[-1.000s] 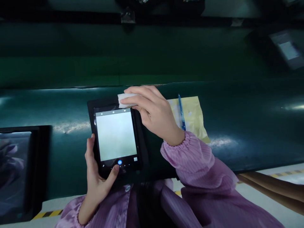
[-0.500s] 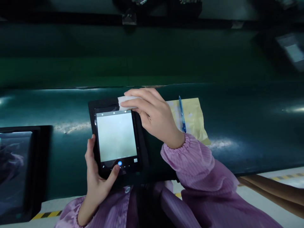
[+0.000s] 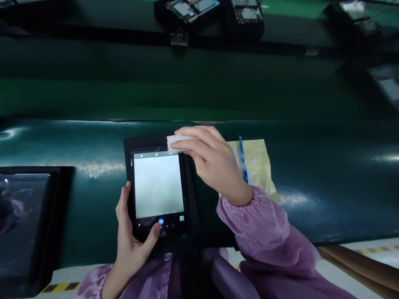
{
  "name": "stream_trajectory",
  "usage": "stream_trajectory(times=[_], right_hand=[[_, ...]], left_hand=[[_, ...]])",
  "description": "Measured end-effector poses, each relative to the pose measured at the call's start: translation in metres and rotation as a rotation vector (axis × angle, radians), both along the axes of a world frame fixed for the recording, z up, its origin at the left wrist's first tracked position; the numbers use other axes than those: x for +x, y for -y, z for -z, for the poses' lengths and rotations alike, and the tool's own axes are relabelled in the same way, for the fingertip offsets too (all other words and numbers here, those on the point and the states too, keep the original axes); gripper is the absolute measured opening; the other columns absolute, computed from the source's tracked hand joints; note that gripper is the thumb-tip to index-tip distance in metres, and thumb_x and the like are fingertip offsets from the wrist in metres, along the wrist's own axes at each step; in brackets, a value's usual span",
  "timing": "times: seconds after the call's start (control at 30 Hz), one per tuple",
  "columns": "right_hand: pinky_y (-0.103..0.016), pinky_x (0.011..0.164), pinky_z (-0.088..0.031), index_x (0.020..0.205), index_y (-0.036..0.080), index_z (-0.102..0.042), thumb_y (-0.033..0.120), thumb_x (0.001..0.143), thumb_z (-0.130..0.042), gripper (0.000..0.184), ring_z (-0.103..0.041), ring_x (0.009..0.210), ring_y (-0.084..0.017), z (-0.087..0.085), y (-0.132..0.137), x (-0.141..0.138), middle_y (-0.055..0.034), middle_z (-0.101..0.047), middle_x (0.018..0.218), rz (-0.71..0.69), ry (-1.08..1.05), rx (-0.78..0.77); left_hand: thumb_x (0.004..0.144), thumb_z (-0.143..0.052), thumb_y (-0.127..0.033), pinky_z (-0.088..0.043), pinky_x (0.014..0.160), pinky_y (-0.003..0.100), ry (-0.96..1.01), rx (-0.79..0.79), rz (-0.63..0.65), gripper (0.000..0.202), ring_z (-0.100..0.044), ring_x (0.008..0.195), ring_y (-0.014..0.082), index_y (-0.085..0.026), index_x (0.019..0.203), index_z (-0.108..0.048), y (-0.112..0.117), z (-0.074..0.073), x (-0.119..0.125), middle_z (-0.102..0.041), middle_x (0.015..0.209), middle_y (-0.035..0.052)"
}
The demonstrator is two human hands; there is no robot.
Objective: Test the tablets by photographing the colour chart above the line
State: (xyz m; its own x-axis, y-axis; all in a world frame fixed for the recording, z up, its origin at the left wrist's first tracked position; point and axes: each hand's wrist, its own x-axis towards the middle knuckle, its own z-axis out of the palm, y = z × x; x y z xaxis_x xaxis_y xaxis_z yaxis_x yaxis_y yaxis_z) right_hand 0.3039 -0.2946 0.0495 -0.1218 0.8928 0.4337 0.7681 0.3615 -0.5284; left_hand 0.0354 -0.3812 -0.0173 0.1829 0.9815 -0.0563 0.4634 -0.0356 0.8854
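My left hand [image 3: 131, 241] grips a small black tablet [image 3: 157, 187] by its lower left edge, thumb resting near the blue button at the bottom of the lit, pale screen. My right hand [image 3: 212, 162] is closed on a folded white cloth [image 3: 176, 140] and presses it against the tablet's top right corner. Both arms wear purple striped sleeves. The tablet is held just above a dark green belt surface [image 3: 311, 166].
A yellow sheet [image 3: 260, 166] with a blue pen [image 3: 243, 160] on it lies right of my right hand. Another dark device in a black tray [image 3: 28, 224] sits at the left edge. More trays with devices [image 3: 193, 10] stand at the far side.
The view has shifted a little, so tablet and hands appear lower and to the right. My hands keep the same grip, the cloth staying at the tablet's top edge.
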Motion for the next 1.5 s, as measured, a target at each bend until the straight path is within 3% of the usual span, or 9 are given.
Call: stream_trajectory(times=[0.93, 1.07, 1.13, 1.23, 1.33, 1.4, 1.5], right_hand=[[-0.045, 0.101, -0.059, 0.115, 0.030, -0.073, -0.001, 0.100, -0.044, 0.045, -0.066, 0.123, -0.024, 0.009, -0.002, -0.005, -0.0006, -0.074, 0.132, 0.025, -0.013, 0.029], [-0.045, 0.104, -0.058, 0.118, 0.031, -0.072, 0.002, 0.101, -0.050, 0.040, -0.068, 0.122, -0.023, 0.005, -0.003, 0.003, -0.0008, -0.074, 0.131, 0.015, 0.005, 0.046], [-0.044, 0.104, -0.058, 0.119, 0.030, -0.072, 0.008, 0.100, -0.060, 0.031, -0.070, 0.119, -0.024, -0.003, 0.003, 0.016, -0.0024, -0.075, 0.128, 0.083, 0.000, 0.072], [-0.043, 0.091, -0.064, 0.120, 0.028, -0.073, 0.023, 0.096, -0.071, 0.025, -0.072, 0.116, -0.027, -0.014, 0.025, 0.048, -0.0063, -0.074, 0.124, 0.352, -0.025, 0.047], [-0.048, 0.080, -0.066, 0.130, 0.025, -0.070, 0.034, 0.095, -0.071, 0.036, -0.074, 0.111, -0.033, -0.016, 0.048, 0.081, -0.0115, -0.075, 0.126, 0.587, 0.023, -0.247], [-0.062, 0.092, -0.063, 0.137, 0.021, -0.067, 0.034, 0.098, -0.064, 0.042, -0.070, 0.121, -0.040, -0.012, 0.053, 0.092, -0.0163, -0.072, 0.134, 0.665, 0.156, -0.368], [-0.075, 0.116, -0.043, 0.142, 0.019, -0.064, 0.025, 0.103, -0.051, 0.042, -0.046, 0.151, -0.045, -0.005, 0.043, 0.075, -0.0172, -0.059, 0.155, 0.599, 0.329, -0.253]], left_hand=[[0.086, -0.083, -0.033, -0.016, 0.134, 0.062, -0.044, 0.043, 0.009, 0.106, -0.020, 0.165, 0.0375, -0.037, 0.171, -0.018, -0.003, -0.004, 0.002, -0.024, 0.178, 0.0060], [0.086, -0.083, -0.033, -0.016, 0.134, 0.064, -0.036, 0.041, 0.009, 0.107, -0.020, 0.165, 0.0385, -0.037, 0.171, -0.018, -0.002, -0.004, 0.001, -0.023, 0.178, 0.0067], [0.086, -0.083, -0.033, -0.015, 0.134, 0.064, -0.026, 0.033, 0.004, 0.107, -0.019, 0.165, 0.0388, -0.037, 0.171, -0.018, -0.001, -0.003, 0.001, -0.024, 0.178, 0.0071], [0.087, -0.082, -0.031, -0.016, 0.134, 0.064, -0.005, 0.008, -0.006, 0.106, -0.020, 0.165, 0.0387, -0.036, 0.171, -0.018, 0.001, 0.000, 0.001, -0.025, 0.178, 0.0078], [0.087, -0.082, -0.031, -0.021, 0.133, 0.065, 0.004, -0.021, -0.016, 0.105, -0.024, 0.163, 0.0392, -0.037, 0.171, -0.019, 0.002, 0.001, 0.002, -0.028, 0.176, 0.0086], [0.088, -0.081, -0.032, -0.025, 0.131, 0.065, 0.006, -0.036, -0.024, 0.103, -0.026, 0.162, 0.0398, -0.037, 0.170, -0.020, 0.003, -0.001, 0.004, -0.029, 0.175, 0.0087], [0.090, -0.078, -0.033, -0.027, 0.130, 0.068, 0.013, -0.061, -0.048, 0.098, -0.027, 0.161, 0.0403, -0.038, 0.170, -0.021, 0.004, -0.006, 0.009, -0.029, 0.175, 0.0087]])
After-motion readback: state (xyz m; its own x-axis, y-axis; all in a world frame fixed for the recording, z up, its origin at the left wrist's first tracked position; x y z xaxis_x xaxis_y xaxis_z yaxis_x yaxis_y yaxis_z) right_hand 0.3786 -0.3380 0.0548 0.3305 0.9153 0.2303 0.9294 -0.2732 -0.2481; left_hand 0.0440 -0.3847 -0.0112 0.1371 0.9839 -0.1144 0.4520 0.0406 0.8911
